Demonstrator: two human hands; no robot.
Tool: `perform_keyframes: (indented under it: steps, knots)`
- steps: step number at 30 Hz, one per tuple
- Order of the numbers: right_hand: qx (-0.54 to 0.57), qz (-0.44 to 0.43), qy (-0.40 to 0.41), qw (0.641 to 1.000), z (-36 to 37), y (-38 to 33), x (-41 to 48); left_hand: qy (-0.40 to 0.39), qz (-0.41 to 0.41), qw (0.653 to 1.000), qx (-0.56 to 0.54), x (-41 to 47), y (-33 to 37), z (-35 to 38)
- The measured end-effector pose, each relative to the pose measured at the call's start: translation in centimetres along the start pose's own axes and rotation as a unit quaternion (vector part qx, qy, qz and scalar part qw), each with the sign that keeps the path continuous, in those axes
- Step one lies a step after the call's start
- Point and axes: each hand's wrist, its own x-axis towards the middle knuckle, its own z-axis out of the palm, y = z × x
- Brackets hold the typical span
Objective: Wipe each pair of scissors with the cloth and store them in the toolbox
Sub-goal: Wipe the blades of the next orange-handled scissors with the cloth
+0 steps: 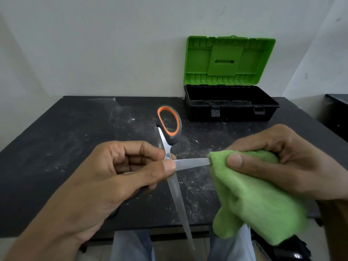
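Gripping the scissors [174, 187] near their pivot, the left hand [116, 172] at centre-left of the frame curls fingers and thumb round them, the blades spread wide above the dusty dark surface [56, 147]. One blade runs right into the green cloth [250, 200], which the right hand [282, 162] pinches round it. At upper right the toolbox [235, 114] stands open, its green lid raised.

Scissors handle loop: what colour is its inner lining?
Orange, inside the black scissors handle; the head view shows it.
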Motion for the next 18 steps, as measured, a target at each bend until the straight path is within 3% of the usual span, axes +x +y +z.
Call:
perform_keyframes:
  steps: [4,18]
  knots:
    - [-0.121,-0.045,0.015,0.992,1.9,-0.7,1.3,0.024,0.031,0.998,0.056,0.1,0.5,0.7]
    - [-0.129,-0.066,0.046,0.988,1.2,-0.8,1.0,0.012,0.014,0.999,0.028,-0.4,0.4,-1.1]
